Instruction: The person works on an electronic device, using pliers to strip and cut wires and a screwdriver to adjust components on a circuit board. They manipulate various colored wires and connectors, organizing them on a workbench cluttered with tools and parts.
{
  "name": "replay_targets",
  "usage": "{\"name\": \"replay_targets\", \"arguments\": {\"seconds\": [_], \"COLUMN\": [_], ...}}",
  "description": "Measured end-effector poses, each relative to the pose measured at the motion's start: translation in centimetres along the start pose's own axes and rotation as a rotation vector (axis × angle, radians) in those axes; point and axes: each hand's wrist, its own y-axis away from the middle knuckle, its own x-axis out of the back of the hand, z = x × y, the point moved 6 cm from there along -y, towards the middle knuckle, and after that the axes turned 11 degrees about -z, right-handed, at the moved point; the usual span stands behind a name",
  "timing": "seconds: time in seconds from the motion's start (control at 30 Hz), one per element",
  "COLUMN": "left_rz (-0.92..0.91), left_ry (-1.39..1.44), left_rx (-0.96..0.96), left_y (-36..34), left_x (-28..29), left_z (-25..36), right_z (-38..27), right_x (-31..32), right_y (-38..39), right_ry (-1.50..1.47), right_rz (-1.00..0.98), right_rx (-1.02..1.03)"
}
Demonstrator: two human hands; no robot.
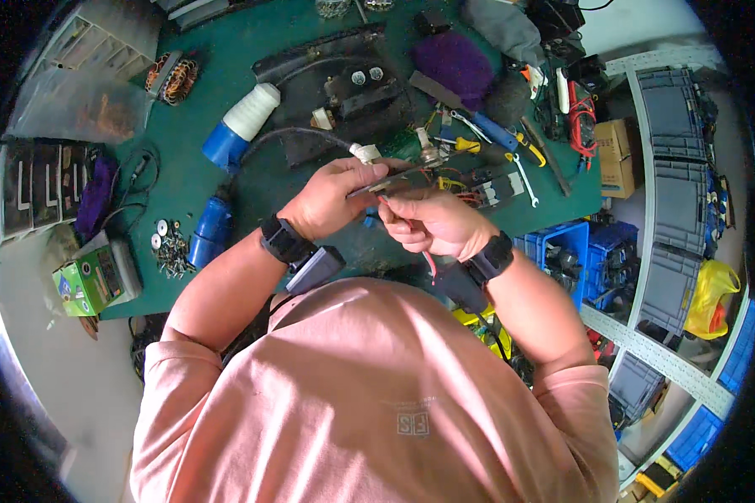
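Note:
My left hand point(335, 194) is closed on the near left end of a dark, flat, narrow part point(407, 178), its thumb on top. A white connector point(365, 152) on a thick black cable is beside that thumb. Close by on the right, my right hand point(440, 222) is closed in a pinch at the part's near edge. A thin red strip point(430, 266), perhaps a wire or a tool handle, shows below its fingers, and a bit of red shows at the fingertips. What the fingertips touch is too small to make out.
On the green table point(184, 142) are a large blue-and-white plug point(242, 126), a blue connector point(211, 230) and a pile of screws and washers point(173, 249). Screwdrivers and wrenches point(524, 178) lie to the right. Blue bins point(562, 256) stand below the right edge, beside shelves of grey crates point(678, 205).

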Motion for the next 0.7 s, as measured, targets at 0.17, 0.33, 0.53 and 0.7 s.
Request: {"name": "replay_targets", "arguments": {"seconds": [0.17,0.33,0.53,0.7], "left_rz": [-0.037,0.128,0.266,0.261], "left_ry": [0.174,-0.65,-1.017,-1.116], "left_rx": [-0.051,-0.209,-0.167,-0.178], "left_y": [-0.2,0.2,0.8,0.3], "left_x": [-0.1,-0.2,-2.2,-1.0], "left_z": [-0.2,0.3,1.7,0.9], "right_z": [-1.5,-3.4,-4.6,-4.0], "right_x": [-1.5,-2.1,-5.2,-5.4], "right_y": [0.4,1.1,1.4,1.4], "right_ry": [0.353,1.254,1.993,2.115], "right_rz": [0.401,0.674,0.731,0.762], "right_rx": [0.029,0.114,0.157,0.133]}}
